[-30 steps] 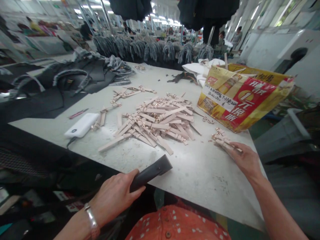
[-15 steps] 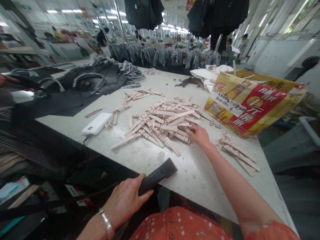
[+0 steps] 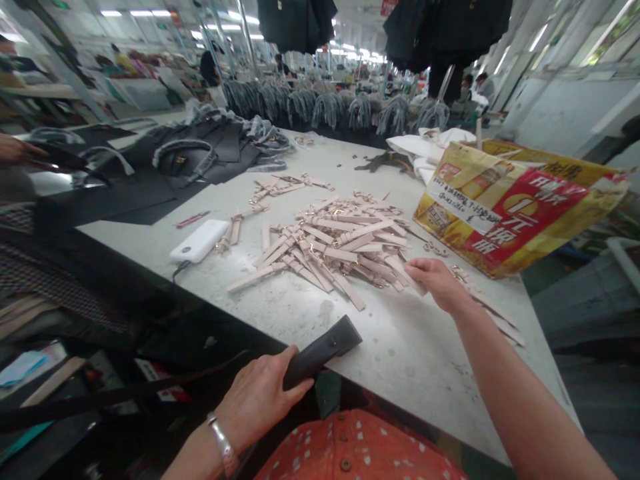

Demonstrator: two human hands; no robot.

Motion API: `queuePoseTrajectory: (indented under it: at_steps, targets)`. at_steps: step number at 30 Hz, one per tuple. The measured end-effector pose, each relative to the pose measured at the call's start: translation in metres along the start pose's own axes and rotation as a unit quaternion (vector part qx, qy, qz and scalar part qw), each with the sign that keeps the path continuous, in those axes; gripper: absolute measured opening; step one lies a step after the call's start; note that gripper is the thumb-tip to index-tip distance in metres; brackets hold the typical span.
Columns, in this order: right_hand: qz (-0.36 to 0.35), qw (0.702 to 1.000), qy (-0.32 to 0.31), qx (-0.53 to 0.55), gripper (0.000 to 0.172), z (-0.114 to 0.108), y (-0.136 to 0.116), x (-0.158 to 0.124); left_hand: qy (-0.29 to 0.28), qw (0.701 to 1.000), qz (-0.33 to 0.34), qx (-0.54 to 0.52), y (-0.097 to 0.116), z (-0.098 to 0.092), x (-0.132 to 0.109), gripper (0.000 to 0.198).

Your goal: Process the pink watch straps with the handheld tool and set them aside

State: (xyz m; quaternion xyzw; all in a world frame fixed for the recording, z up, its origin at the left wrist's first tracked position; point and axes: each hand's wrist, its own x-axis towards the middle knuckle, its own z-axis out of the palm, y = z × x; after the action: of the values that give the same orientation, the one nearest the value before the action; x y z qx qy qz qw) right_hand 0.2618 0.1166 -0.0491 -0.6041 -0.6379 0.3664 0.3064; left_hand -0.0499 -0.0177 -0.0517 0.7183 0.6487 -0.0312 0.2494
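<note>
My left hand (image 3: pixel 257 400) is wrapped round the handle of a black hand-held tool (image 3: pixel 323 351) whose head rests on the near edge of the white table (image 3: pixel 400 347). My right hand (image 3: pixel 434 281) reaches across the table and pinches a pale pink strap (image 3: pixel 407 272) at the right edge of a large heap of pink straps with gold buckles (image 3: pixel 335 247). A smaller bunch of the same straps (image 3: pixel 493 310) lies to the right, partly hidden behind my right hand and arm.
A yellow and red printed bag (image 3: pixel 505 203) stands at the right. A white power bank (image 3: pixel 199 241) and a pink pen (image 3: pixel 193 219) lie left of the heap. Dark bag pieces (image 3: pixel 165 167) cover the far left. Another person's hand (image 3: pixel 15 150) shows at the left edge.
My right hand left the small bunch at the right, went to the big heap and now lifts a strap from its right edge. The left hand kept its hold on the black tool.
</note>
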Motion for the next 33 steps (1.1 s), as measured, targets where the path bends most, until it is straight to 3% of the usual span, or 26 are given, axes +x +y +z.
queuePoseTrajectory:
  at_steps: [4,8,10,13,15,18,23,33]
  targets:
    - [0.071,0.992,-0.081,0.059,0.030,-0.008,0.025,-0.050,-0.011,1.000,0.001,0.003,0.002,-0.003,-0.001,0.031]
    - [0.034,0.988,-0.128,-0.076,0.022,-0.008,0.046,-0.095,-0.013,1.000,0.006,0.013,0.002,-0.003,0.001,0.034]
    - [0.001,0.982,-0.111,-0.152,0.020,-0.007,0.051,-0.108,-0.016,1.000,0.009,0.023,0.002,-0.002,0.004,0.034]
    - [-0.043,0.973,-0.036,-0.222,0.017,-0.001,0.051,-0.113,-0.017,0.999,0.021,0.046,0.005,-0.002,0.006,0.034]
    - [-0.072,0.972,-0.009,-0.222,0.025,0.007,0.048,-0.112,-0.017,0.997,0.034,0.067,0.009,-0.005,0.008,0.033]
    - [-0.103,0.976,-0.017,-0.192,0.029,0.022,0.042,-0.109,-0.013,0.993,0.047,0.105,0.016,-0.011,0.010,0.033]
    - [-0.133,0.980,-0.001,-0.149,0.020,0.038,0.046,-0.108,-0.042,0.985,0.064,0.157,0.031,-0.025,0.015,0.031]
    - [-0.163,0.979,0.008,-0.123,0.015,0.044,0.048,-0.108,-0.074,0.961,0.138,0.228,0.063,-0.050,0.039,0.025]
